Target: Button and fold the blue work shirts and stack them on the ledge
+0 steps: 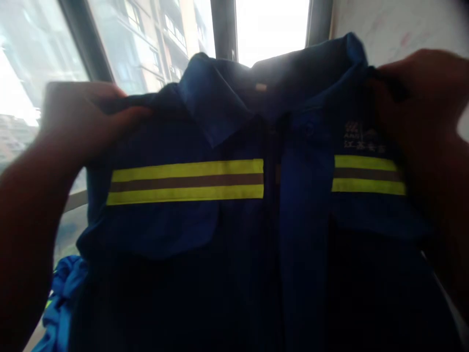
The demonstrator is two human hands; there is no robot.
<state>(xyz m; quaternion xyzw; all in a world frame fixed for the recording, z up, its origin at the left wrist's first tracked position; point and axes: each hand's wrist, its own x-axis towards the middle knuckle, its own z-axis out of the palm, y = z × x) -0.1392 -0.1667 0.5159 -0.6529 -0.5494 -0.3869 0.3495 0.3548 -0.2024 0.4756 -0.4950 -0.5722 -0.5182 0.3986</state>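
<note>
A dark blue work jacket point(242, 230) with yellow and grey reflective bands hangs upright in front of me, its front facing my way. My left hand point(88, 110) pinches the shoulder on the left side, thumb in front. At the opposite shoulder, my right hand point(414, 93) is closed on the cloth; shadow hides part of its fingers. Between them the collar point(223, 102) stands up, folded over on the left. Small lettering and a logo sit on the chest above the right-hand band. The lower part of the jacket runs out of view in deep shadow.
Behind the jacket are window panes point(146, 44) in dark frames point(224, 29), with tall buildings outside. A pale wall point(399, 24) rises at the right. Crumpled bright blue cloth point(64, 298) lies at the lower left.
</note>
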